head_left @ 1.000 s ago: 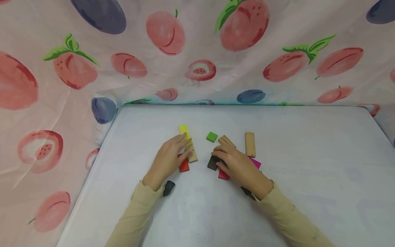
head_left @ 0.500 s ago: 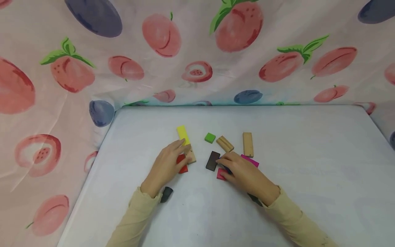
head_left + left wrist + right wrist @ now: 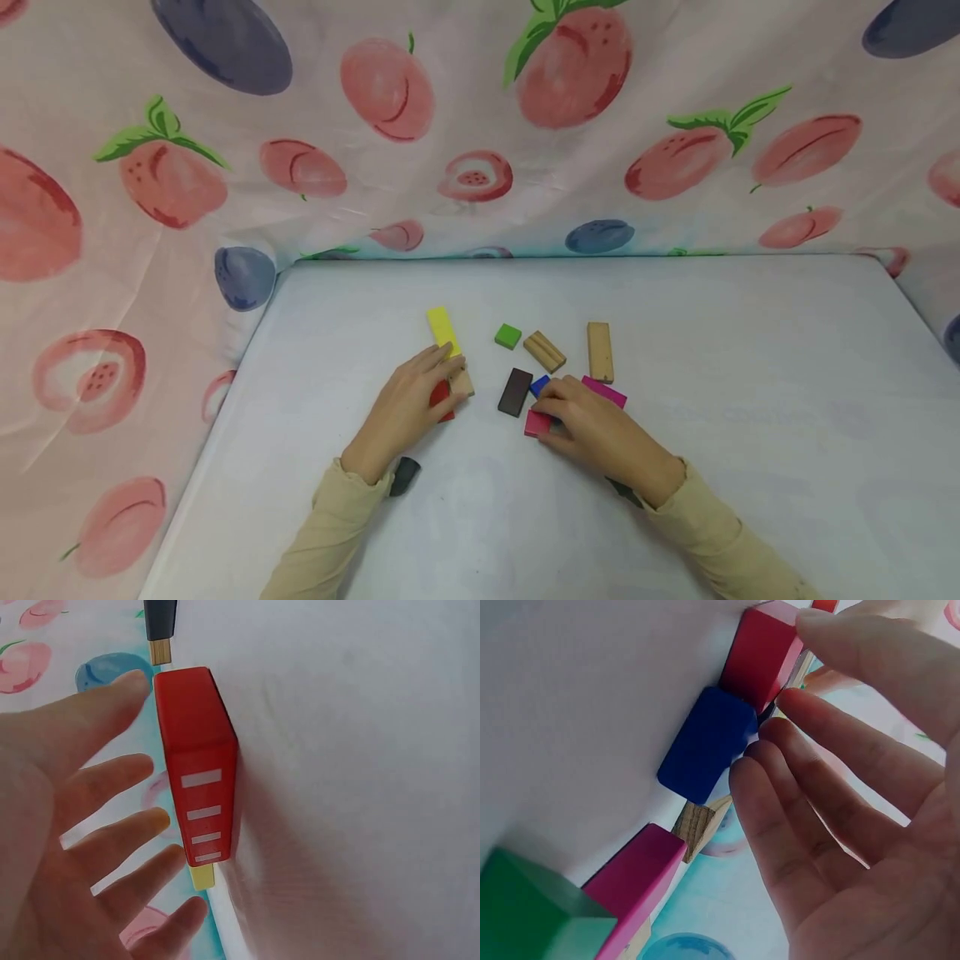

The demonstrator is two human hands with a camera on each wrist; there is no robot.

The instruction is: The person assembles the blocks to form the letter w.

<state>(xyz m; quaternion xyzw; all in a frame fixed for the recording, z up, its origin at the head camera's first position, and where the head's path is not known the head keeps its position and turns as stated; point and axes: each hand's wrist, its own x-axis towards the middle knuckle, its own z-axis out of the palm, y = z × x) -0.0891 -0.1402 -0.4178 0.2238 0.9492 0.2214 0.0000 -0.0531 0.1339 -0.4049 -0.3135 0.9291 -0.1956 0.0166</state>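
Observation:
Small coloured wooden blocks lie on the white table. My right hand (image 3: pixel 592 429) has its thumb and index finger at opposite ends of a crimson block (image 3: pixel 759 656), pinching it. Its other fingertips are right beside a blue block (image 3: pixel 709 746), mostly hidden by the hand in the head view. My left hand (image 3: pixel 401 404) lies relaxed, fingers spread, by a red block with white stripes (image 3: pixel 201 776), its thumb tip close to the edge. Its fingers overlap the near end of a yellow block (image 3: pixel 441 325) and a pale wood block (image 3: pixel 462 383) in the head view.
Between the hands lies a dark brown block (image 3: pixel 515 392). Behind are a light green block (image 3: pixel 507 336), a grooved wood block (image 3: pixel 544 352) and a plain one (image 3: pixel 600 352). A magenta block (image 3: pixel 606 392) and a dark green block (image 3: pixel 547 907) sit by the right hand. Fruit-print cloth (image 3: pixel 480 108) surrounds the table.
My right hand has drawn back from the dark brown block towards the crimson one, uncovering the grooved wood block and part of the blue one. The left hand stays nearly in place.

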